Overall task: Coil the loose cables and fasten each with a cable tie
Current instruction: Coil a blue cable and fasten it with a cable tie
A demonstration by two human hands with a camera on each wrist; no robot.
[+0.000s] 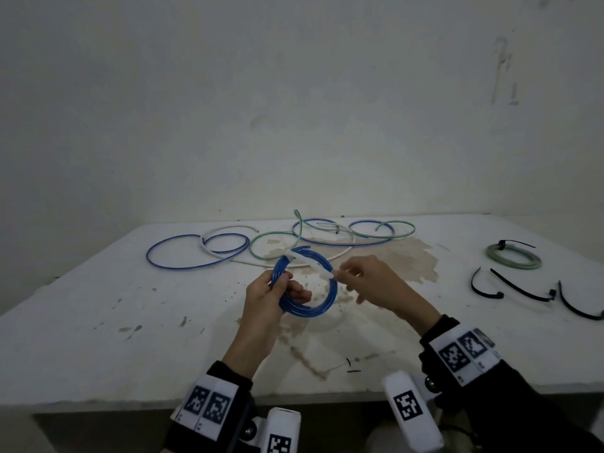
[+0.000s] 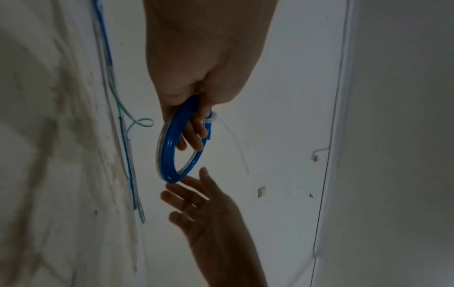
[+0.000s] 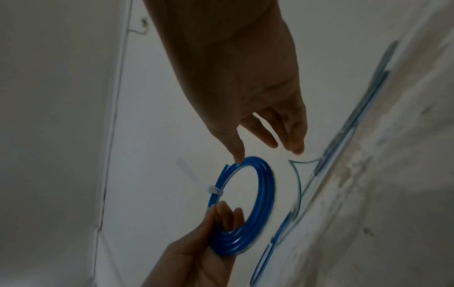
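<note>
While my left hand (image 1: 273,295) clamped the lower left of the blue cable coil (image 1: 305,282) above the counter (image 1: 130,322), my right hand (image 1: 366,282) pinched the tail of the white cable tie (image 1: 310,259) already looped round the coil's top; its other fingers stayed loose. I judged the risk to be slack: if the tail slipped before it cinched, the turns could spring apart. More loose cables (image 1: 228,246) and black cable ties (image 1: 519,286) lay beyond.
</note>
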